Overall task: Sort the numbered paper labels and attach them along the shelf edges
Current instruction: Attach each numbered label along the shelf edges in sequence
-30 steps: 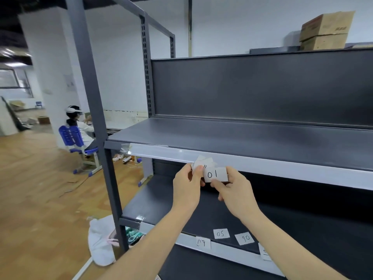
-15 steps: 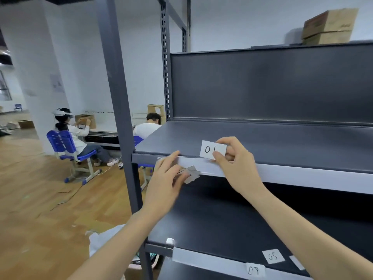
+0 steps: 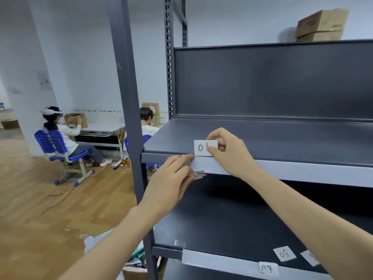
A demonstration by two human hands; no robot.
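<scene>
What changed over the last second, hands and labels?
The right hand lifted the 01 label off the spare labels up to the top of the edge strip. The left hand rose onto that strip. Unchanged: right pinch on 01, left holding the spares, 05 label on the lower shelf.

One head-worn wide-angle view looks forward and perhaps slightly down, close to the shelf edge (image 3: 302, 171).

Beyond my right hand (image 3: 230, 152) I see open shelf deck (image 3: 282, 138); a grey upright (image 3: 129, 128) blocks left of my left hand (image 3: 169, 184).
</scene>
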